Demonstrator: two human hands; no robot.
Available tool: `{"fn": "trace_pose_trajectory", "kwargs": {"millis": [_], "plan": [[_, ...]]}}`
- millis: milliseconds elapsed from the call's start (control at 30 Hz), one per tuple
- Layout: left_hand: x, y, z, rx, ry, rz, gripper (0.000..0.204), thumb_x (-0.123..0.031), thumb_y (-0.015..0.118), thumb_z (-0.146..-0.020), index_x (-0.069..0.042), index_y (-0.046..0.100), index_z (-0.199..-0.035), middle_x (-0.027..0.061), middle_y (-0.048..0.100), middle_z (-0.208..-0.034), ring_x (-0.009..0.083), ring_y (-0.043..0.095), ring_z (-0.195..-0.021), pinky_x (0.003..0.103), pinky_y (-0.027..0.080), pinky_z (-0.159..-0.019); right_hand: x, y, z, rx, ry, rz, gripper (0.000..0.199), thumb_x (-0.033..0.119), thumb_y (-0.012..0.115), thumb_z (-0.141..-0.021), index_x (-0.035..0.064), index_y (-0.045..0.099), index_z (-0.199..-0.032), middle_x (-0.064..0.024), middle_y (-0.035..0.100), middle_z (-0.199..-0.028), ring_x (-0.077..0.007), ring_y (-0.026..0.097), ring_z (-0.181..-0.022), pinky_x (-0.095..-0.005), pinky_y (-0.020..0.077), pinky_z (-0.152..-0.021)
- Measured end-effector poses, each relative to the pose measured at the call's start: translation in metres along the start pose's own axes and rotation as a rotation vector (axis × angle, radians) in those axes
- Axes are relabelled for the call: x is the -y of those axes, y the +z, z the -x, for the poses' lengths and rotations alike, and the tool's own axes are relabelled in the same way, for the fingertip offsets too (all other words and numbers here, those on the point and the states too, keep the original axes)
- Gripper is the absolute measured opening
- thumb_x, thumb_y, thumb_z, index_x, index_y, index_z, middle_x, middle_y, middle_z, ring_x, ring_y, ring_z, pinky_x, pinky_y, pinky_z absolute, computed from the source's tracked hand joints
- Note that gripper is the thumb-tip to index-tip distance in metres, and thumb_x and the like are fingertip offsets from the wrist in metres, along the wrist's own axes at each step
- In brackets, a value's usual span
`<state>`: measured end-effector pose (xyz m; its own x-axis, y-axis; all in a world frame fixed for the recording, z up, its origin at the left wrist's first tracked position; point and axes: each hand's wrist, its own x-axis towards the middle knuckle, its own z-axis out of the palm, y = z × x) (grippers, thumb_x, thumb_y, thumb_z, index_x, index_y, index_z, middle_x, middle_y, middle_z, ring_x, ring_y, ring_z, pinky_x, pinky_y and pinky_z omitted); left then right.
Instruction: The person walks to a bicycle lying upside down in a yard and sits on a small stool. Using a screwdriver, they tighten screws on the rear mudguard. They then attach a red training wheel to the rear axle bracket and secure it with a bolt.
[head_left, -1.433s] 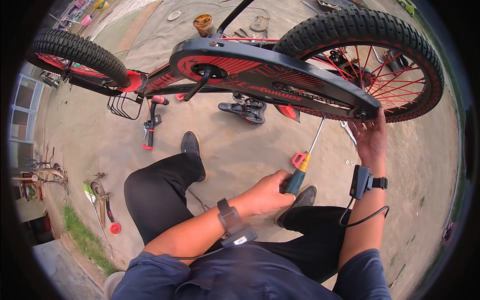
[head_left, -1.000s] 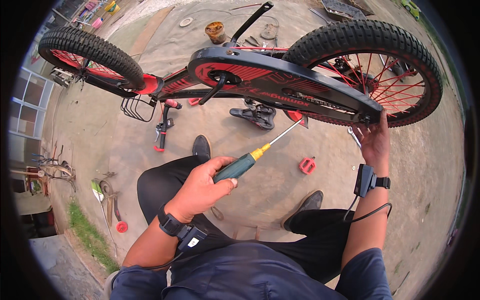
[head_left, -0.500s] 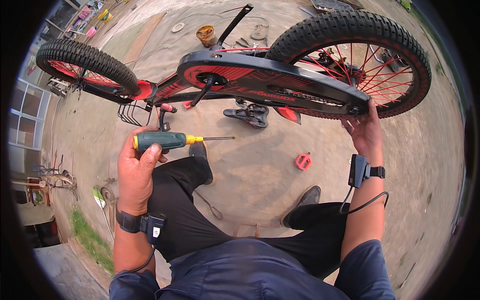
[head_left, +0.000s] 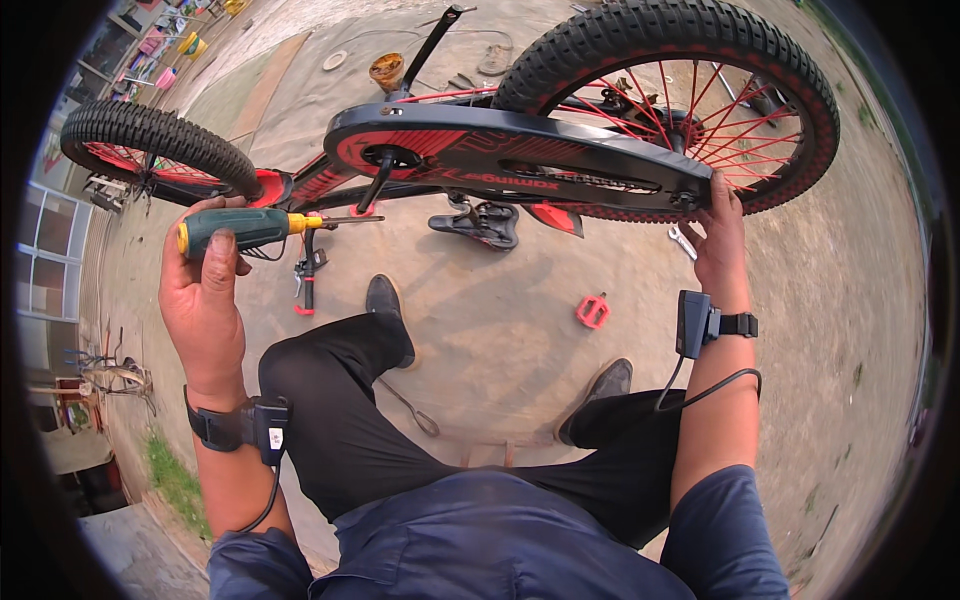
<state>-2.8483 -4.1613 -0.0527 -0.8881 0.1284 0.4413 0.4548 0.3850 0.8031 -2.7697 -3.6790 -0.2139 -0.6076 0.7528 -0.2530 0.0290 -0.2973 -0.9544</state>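
My left hand (head_left: pixel 207 300) is closed around the green and yellow handle of a screwdriver (head_left: pixel 240 230), its shaft pointing right. An upside-down bicycle with red spokes stands before me. My right hand (head_left: pixel 722 245) grips the rear end of the black and red chain guard (head_left: pixel 540 165), beside the axle of the knobby rear wheel (head_left: pixel 665 50). A silver wrench (head_left: pixel 684 242) shows next to my right fingers; whether I touch it I cannot tell. The crank arm (head_left: pixel 376 182) sticks out of the guard at its front end.
The front wheel (head_left: pixel 160 145) is at the left, with a handlebar grip (head_left: pixel 307 290) below. A black saddle (head_left: pixel 490 226) is under the frame. One red pedal (head_left: pixel 593 311) lies on the ground near my feet. A rusty bucket (head_left: pixel 387 72) and tools are behind the bicycle.
My left hand has moved left with the screwdriver. My right hand stays at the guard's rear end. The wrench beside it has come into sight. The whole view has shifted slightly.
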Motion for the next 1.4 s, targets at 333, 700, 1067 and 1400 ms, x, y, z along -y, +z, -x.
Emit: {"fn": "trace_pose_trajectory", "kwargs": {"millis": [333,700,1067,1400], "plan": [[-0.044,-0.001,-0.048,-0.047,0.305,-0.069,0.036,-0.026,0.057,-0.106,-0.002,0.056,-0.133,0.0110,0.070,-0.115,0.0102,0.061,-0.090,0.024,0.048,-0.077,-0.011,-0.017,-0.018,-0.040,-0.703,0.757,0.054,0.027,0.072,-0.097,-0.0037,0.055,-0.137,-0.0146,0.060,-0.131,-0.0185,0.065,-0.108,-0.0301,0.0538,-0.088],[-0.075,0.029,-0.086,-0.051,0.578,-0.138,0.038,-0.023,0.062,-0.104,-0.003,0.055,-0.136,0.0027,0.065,-0.104,0.0071,0.059,-0.085,0.022,0.048,-0.076,-0.007,-0.012,-0.013,-0.066,-0.653,0.763,0.058,0.031,0.073,-0.095,-0.0039,0.054,-0.137,-0.0186,0.055,-0.134,-0.0238,0.064,-0.111,-0.0342,0.0542,-0.092],[-0.104,0.072,-0.105,-0.052,0.652,-0.058,0.040,-0.014,0.063,-0.101,-0.006,0.050,-0.138,-0.0035,0.060,-0.095,0.0022,0.053,-0.076,0.016,0.041,-0.062,-0.003,-0.011,0.003,-0.023,-0.696,0.920,0.085,0.023,0.085,-0.076,-0.0004,0.043,-0.146,-0.0216,0.052,-0.138,-0.0343,0.051,-0.129,-0.0424,0.0411,-0.111],[-0.092,0.074,-0.115,-0.045,0.665,-0.058,0.040,-0.013,0.064,-0.101,-0.004,0.050,-0.137,-0.0028,0.059,-0.093,0.0039,0.054,-0.078,0.018,0.044,-0.067,-0.008,-0.018,-0.007,-0.008,-0.728,0.921,0.081,0.011,0.086,-0.076,0.0004,0.044,-0.144,-0.0190,0.050,-0.137,-0.0308,0.055,-0.125,-0.0395,0.0472,-0.107]]}}
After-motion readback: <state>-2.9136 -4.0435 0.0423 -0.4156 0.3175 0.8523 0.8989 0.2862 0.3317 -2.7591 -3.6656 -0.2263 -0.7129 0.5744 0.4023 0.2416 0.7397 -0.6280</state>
